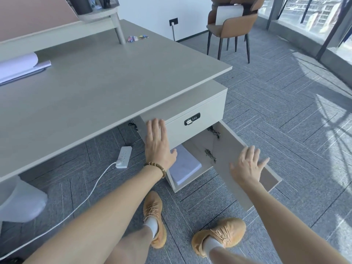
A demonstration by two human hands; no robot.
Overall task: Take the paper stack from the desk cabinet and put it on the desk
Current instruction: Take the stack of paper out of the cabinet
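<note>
The grey cabinet door [245, 159] stands open; the white paper stack [185, 165] lies flat inside the grey desk cabinet [200, 115]. Both hands, left [158, 147] and right [247, 166], hover spread and empty. Next, probably, both must reach in and grip the stack's sides. The pale grey desk [95, 88] offers bare room above, over grey carpet [285, 111].

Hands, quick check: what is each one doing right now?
Left hand: open, fingers spread, holding nothing, in front of the drawer front.
Right hand: open, holding nothing, over the open cabinet door.

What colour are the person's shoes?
The shoes are orange-tan, seen in the head view.
</note>
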